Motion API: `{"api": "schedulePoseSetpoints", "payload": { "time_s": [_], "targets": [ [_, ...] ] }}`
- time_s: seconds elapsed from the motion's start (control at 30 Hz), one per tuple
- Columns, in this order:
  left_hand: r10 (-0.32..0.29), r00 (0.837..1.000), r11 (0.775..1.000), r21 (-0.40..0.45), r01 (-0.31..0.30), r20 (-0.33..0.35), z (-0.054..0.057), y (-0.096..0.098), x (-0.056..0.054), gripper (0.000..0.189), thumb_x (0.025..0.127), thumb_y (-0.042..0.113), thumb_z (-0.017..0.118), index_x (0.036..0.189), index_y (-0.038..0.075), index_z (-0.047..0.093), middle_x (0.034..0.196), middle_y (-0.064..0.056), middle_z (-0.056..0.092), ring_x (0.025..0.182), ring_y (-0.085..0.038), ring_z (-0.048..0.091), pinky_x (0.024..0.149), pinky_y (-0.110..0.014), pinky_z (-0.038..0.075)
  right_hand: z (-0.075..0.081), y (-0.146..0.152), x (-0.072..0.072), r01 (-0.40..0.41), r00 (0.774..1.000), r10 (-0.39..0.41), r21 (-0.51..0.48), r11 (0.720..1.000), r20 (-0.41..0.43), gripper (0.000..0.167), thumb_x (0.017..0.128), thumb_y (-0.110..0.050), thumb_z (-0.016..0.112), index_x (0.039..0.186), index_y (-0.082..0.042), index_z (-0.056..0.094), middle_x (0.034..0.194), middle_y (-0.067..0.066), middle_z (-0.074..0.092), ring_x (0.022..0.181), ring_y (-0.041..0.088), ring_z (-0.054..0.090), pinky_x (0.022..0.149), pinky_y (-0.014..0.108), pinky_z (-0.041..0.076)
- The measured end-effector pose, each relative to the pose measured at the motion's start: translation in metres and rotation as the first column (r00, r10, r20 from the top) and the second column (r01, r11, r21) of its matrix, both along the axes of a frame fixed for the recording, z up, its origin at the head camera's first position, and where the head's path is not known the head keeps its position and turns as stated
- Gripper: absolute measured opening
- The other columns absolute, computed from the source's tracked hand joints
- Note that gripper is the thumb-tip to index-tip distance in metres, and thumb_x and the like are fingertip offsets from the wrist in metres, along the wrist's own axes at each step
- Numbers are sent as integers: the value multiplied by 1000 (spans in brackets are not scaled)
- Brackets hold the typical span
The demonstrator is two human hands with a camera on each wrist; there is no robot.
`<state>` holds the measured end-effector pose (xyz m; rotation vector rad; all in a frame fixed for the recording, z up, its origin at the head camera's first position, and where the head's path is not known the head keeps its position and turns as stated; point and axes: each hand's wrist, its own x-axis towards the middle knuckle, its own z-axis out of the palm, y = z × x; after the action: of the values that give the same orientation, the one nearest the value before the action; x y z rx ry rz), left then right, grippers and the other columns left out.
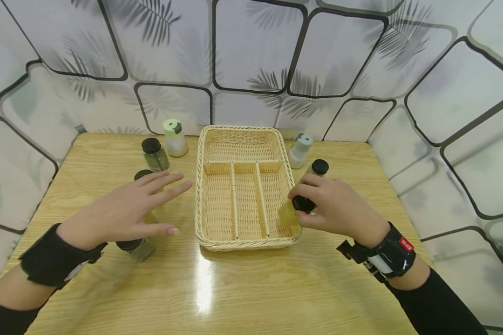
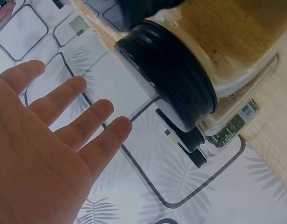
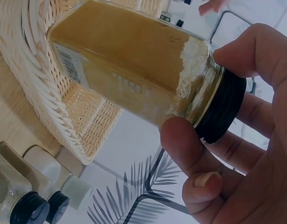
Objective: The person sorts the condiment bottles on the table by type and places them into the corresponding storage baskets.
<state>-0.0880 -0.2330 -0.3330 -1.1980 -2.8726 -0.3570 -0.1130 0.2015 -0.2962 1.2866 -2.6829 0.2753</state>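
Note:
My right hand [image 1: 333,204] grips a spice jar [image 1: 288,214] near its black lid. The jar hangs tilted over the right front compartment of a wicker basket [image 1: 251,244]. In the right wrist view this jar [image 3: 125,56] is clear-walled, full of yellow-brown powder, with a barcode label; thumb and fingertips pinch it around the neck and lid. My left hand [image 1: 121,209] spreads its fingers, palm down, above the jars left of the basket and holds nothing. Near it in the left wrist view is a black-lidded jar of brownish powder [image 2: 232,37].
Behind and below the left hand stand a dark green jar [image 1: 157,159], a green-capped shaker [image 1: 176,142] and a black-lidded jar [image 1: 141,250]. Right of the basket are a pale-capped shaker [image 1: 299,151] and another black-lidded jar [image 1: 320,167]. Patterned wall covering [image 1: 251,51] borders the wooden table [image 1: 251,298].

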Motion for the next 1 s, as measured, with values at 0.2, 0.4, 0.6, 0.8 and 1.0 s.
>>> {"api": "schedulePoseSetpoints", "payload": {
  "time_s": [0.2, 0.4, 0.6, 0.8, 1.0],
  "targets": [
    [-13, 1000, 1000, 14, 13, -17, -1, -2, 0, 89, 90, 58, 65, 161, 31, 19, 160, -13, 34, 144, -43, 32, 101, -65, 43, -3, -2, -1, -4, 1000, 4, -4, 1000, 1, 23, 79, -24, 74, 102, -20, 71, 95, -7, 59, 57, 3, 40, 49, 19, 37],
    [-18, 1000, 1000, 22, 18, -14, -2, -4, 0, 89, 90, 58, 65, 161, 30, 20, 160, -12, 33, 144, -43, 31, 102, -65, 42, -7, -5, -3, -21, 1000, 22, -8, 1000, 4, 24, 80, -24, 73, 103, -19, 70, 95, -6, 58, 56, 4, 40, 49, 19, 37],
    [-16, 1000, 999, 28, 17, -22, -2, -5, 1, 89, 90, 57, 66, 161, 29, 21, 159, -13, 35, 144, -42, 32, 103, -63, 42, -10, -7, -5, -29, 1000, 29, -9, 1000, 11, 23, 80, -24, 73, 102, -19, 70, 94, -6, 58, 54, 3, 39, 47, 19, 35],
    [-11, 1000, 1000, 24, 11, -21, -3, -6, 1, 89, 90, 57, 66, 161, 29, 21, 159, -13, 35, 144, -41, 32, 104, -63, 41, -10, -10, -5, -19, 999, 19, -3, 1000, 41, 23, 81, -24, 73, 103, -20, 70, 95, -7, 58, 53, 3, 37, 47, 19, 35],
    [0, 1000, 1000, 23, 0, -7, -3, -8, 2, 89, 90, 58, 66, 161, 30, 20, 160, -12, 33, 145, -41, 31, 106, -63, 39, -12, -12, -6, -17, 998, 17, -5, 1000, 68, 22, 82, -24, 72, 104, -19, 70, 98, -6, 60, 52, 3, 38, 47, 19, 36]
  ]
}}
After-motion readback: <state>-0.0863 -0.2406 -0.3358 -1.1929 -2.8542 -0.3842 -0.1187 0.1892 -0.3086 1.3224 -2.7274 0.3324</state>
